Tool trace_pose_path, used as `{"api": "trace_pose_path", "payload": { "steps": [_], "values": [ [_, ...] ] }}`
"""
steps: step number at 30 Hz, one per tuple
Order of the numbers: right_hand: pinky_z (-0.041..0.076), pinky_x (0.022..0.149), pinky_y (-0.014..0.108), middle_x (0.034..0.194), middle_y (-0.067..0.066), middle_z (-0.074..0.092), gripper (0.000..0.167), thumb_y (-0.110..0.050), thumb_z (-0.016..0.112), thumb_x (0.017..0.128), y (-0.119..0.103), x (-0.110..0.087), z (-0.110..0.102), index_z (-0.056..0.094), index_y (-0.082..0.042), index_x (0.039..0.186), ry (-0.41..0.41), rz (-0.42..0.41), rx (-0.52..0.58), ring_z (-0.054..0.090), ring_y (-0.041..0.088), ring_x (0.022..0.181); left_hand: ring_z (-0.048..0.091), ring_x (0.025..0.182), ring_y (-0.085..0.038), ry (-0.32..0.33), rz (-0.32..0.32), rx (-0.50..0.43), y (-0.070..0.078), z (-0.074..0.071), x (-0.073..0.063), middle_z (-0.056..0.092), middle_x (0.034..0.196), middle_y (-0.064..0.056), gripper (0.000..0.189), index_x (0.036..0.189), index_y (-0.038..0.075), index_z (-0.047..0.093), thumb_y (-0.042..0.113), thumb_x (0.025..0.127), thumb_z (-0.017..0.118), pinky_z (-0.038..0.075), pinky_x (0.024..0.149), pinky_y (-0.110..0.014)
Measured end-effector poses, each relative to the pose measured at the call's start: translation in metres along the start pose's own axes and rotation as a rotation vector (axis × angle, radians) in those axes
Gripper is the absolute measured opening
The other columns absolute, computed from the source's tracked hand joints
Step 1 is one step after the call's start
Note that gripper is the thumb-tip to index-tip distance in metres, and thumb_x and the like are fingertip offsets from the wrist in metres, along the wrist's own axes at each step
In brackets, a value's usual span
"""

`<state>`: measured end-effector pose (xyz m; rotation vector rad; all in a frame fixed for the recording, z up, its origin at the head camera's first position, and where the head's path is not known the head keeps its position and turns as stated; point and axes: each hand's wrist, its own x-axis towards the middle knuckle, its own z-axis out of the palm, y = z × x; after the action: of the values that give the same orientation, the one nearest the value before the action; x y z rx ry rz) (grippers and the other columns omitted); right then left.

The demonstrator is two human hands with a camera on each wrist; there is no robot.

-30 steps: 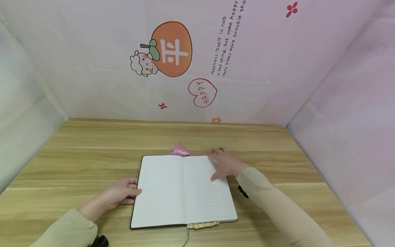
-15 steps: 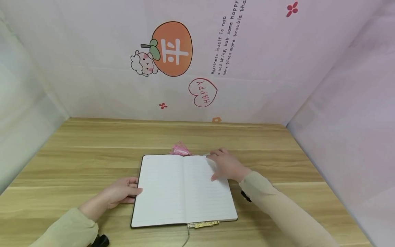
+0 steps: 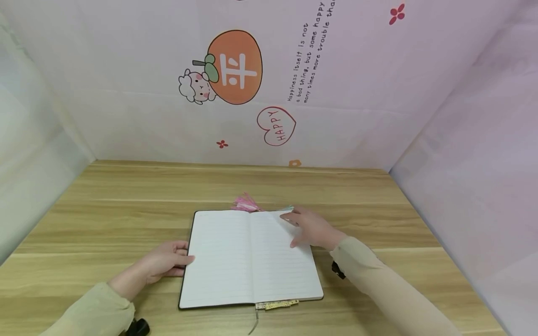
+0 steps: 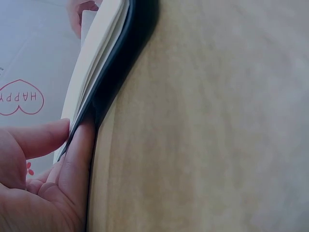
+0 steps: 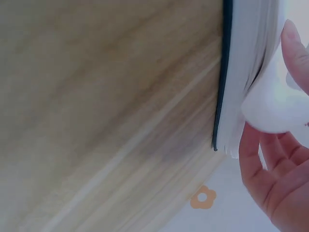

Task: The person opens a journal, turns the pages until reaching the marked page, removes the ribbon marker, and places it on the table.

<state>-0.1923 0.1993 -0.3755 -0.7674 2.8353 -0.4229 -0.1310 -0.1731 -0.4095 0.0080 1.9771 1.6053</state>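
Note:
A dark-covered notebook (image 3: 222, 261) with lined pages lies open on the table. My left hand (image 3: 164, 262) pinches its left edge, thumb on top of the pages and fingers beneath the cover, as the left wrist view shows too. At the far right corner, my right hand (image 3: 313, 228) holds a page (image 5: 270, 113). That page curls up at the corner in the right wrist view, fingers under it and the thumb on its upper side. A pink tassel (image 3: 245, 203) sticks out at the top of the spine, and a pale green bit (image 3: 288, 208) shows by the right fingertips.
Yellow patterned tabs (image 3: 281, 304) and a thin ribbon (image 3: 256, 319) stick out below the notebook's near edge. The wooden table (image 3: 138, 210) meets a printed fabric backdrop (image 3: 344, 135) behind, with more fabric at both sides.
My right hand has shifted slightly right and toward me at the page corner, uncovering the pale green bit. The left hand keeps its place on the notebook's edge.

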Motion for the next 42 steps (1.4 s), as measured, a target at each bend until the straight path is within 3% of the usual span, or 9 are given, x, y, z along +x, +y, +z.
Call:
{"api": "trace_pose_path", "payload": {
  "steps": [3, 8, 13, 18, 22, 27, 32, 42],
  "values": [
    [0.050, 0.083, 0.037, 0.118, 0.013, 0.055, 0.076, -0.021, 0.085, 0.066, 0.003, -0.004, 0.000, 0.053, -0.011, 0.134, -0.005, -0.015, 0.026, 0.059, 0.021, 0.097, 0.063, 0.078, -0.008, -0.008, 0.008, 0.002, 0.000, -0.001, 0.001, 0.069, 0.101, -0.002, 0.049, 0.129, -0.016, 0.035, 0.007, 0.092, 0.058, 0.055, 0.066, -0.022],
    [0.043, 0.069, 0.024, 0.101, 0.005, 0.055, 0.075, -0.016, 0.083, 0.070, 0.012, -0.009, 0.001, 0.049, -0.008, 0.136, -0.039, -0.041, 0.093, 0.047, 0.013, 0.079, 0.062, 0.078, -0.007, -0.025, 0.018, 0.002, -0.001, -0.001, 0.001, 0.069, 0.098, 0.001, 0.048, 0.128, -0.016, 0.036, 0.008, 0.093, 0.058, 0.054, 0.066, -0.022],
    [0.046, 0.071, 0.024, 0.096, 0.003, 0.060, 0.067, -0.006, 0.080, 0.072, 0.020, -0.014, 0.004, 0.051, -0.001, 0.132, -0.046, -0.067, 0.204, 0.052, 0.012, 0.080, 0.063, 0.078, -0.008, -0.009, 0.007, 0.011, -0.001, 0.000, 0.001, 0.069, 0.098, 0.000, 0.049, 0.130, -0.016, 0.035, 0.007, 0.093, 0.057, 0.054, 0.066, -0.022],
    [0.048, 0.076, 0.026, 0.101, 0.003, 0.063, 0.053, -0.006, 0.077, 0.076, 0.026, -0.021, 0.007, 0.055, -0.001, 0.123, -0.053, -0.012, 0.336, 0.055, 0.014, 0.087, 0.063, 0.079, -0.009, 0.013, -0.007, 0.013, -0.001, 0.001, 0.000, 0.068, 0.102, -0.003, 0.052, 0.132, -0.016, 0.032, 0.006, 0.092, 0.057, 0.055, 0.067, -0.023],
    [0.049, 0.074, 0.025, 0.101, 0.007, 0.062, 0.045, -0.005, 0.074, 0.079, 0.031, -0.027, 0.009, 0.054, -0.001, 0.120, -0.050, 0.029, 0.502, 0.055, 0.015, 0.086, 0.064, 0.079, -0.009, 0.023, -0.013, 0.010, -0.001, 0.001, 0.000, 0.068, 0.104, -0.005, 0.054, 0.133, -0.017, 0.030, 0.005, 0.092, 0.057, 0.055, 0.067, -0.024],
    [0.054, 0.069, 0.029, 0.111, 0.018, 0.060, 0.063, -0.004, 0.070, 0.083, 0.033, -0.034, 0.009, 0.040, 0.004, 0.137, -0.075, 0.115, 0.751, 0.059, 0.016, 0.088, 0.064, 0.079, -0.009, 0.033, -0.015, 0.012, 0.000, 0.003, 0.000, 0.068, 0.102, -0.005, 0.054, 0.133, -0.017, 0.030, 0.005, 0.092, 0.058, 0.055, 0.067, -0.024],
    [0.055, 0.077, 0.033, 0.122, 0.022, 0.054, 0.070, -0.003, 0.067, 0.085, 0.032, -0.040, 0.009, 0.029, 0.006, 0.143, -0.078, 0.194, 0.939, 0.058, 0.016, 0.096, 0.063, 0.078, -0.009, 0.028, -0.013, 0.006, -0.001, 0.004, 0.000, 0.069, 0.100, -0.003, 0.050, 0.131, -0.016, 0.034, 0.005, 0.092, 0.058, 0.055, 0.066, -0.024],
    [0.053, 0.084, 0.033, 0.124, 0.012, 0.048, 0.069, -0.005, 0.058, 0.090, 0.015, -0.045, -0.002, 0.018, 0.006, 0.146, -0.050, 0.155, 1.205, 0.057, 0.014, 0.101, 0.062, 0.078, -0.007, 0.015, 0.006, 0.007, -0.002, 0.001, 0.001, 0.068, 0.094, 0.001, 0.049, 0.129, -0.016, 0.035, 0.006, 0.092, 0.058, 0.054, 0.066, -0.022]
  ]
}}
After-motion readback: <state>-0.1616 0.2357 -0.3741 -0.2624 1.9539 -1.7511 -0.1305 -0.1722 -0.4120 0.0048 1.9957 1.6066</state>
